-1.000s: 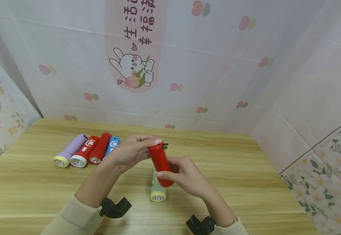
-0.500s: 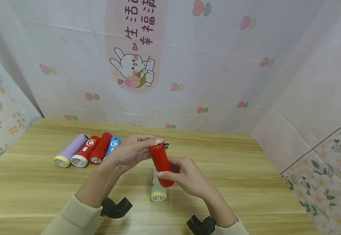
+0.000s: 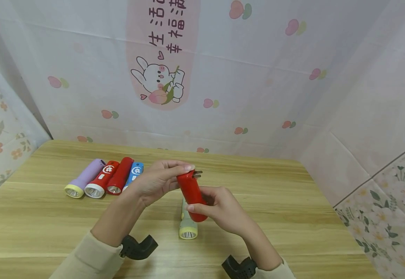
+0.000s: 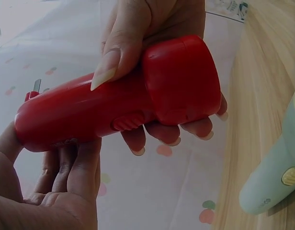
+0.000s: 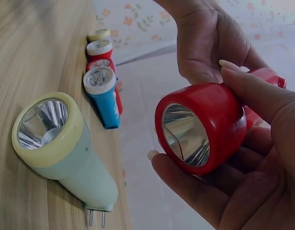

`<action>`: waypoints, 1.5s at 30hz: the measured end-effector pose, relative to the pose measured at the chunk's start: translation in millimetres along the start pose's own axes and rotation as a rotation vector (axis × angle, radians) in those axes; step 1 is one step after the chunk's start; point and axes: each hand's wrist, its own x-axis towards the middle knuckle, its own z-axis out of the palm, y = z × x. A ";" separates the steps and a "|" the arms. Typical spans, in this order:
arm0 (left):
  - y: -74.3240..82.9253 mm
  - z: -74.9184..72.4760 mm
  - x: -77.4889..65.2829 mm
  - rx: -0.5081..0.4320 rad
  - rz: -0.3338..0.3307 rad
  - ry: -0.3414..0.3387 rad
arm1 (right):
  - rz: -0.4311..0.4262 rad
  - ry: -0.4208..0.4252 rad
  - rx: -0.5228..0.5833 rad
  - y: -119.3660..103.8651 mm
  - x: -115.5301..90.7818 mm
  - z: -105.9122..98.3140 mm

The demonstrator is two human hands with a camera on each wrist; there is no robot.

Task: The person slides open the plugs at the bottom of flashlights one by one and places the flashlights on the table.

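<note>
Nearest: cream sleeves, forearms angled inward. Right hand grips the lamp end of the red flashlight; left hand pinches its pronged end. Flashlight tilted, held above the wood-grain table. Below it, mint flashlight lying on the surface. Farther left, four flashlights side by side. Behind: pale fruit-print cloth with rabbit panel.
</note>
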 end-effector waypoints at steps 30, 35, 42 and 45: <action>1.4 3.3 -1.4 0.035 0.034 0.051 | 0.003 0.001 0.025 1.3 2.9 0.1; 0.9 2.1 -1.0 0.053 0.054 0.036 | 0.015 0.006 0.039 -0.5 2.8 -0.2; -0.6 1.7 1.5 0.072 0.047 0.028 | 0.043 0.007 0.078 -3.5 1.7 -0.4; -0.9 2.2 2.9 0.099 0.037 0.031 | 0.054 0.016 0.086 -3.0 1.1 -0.1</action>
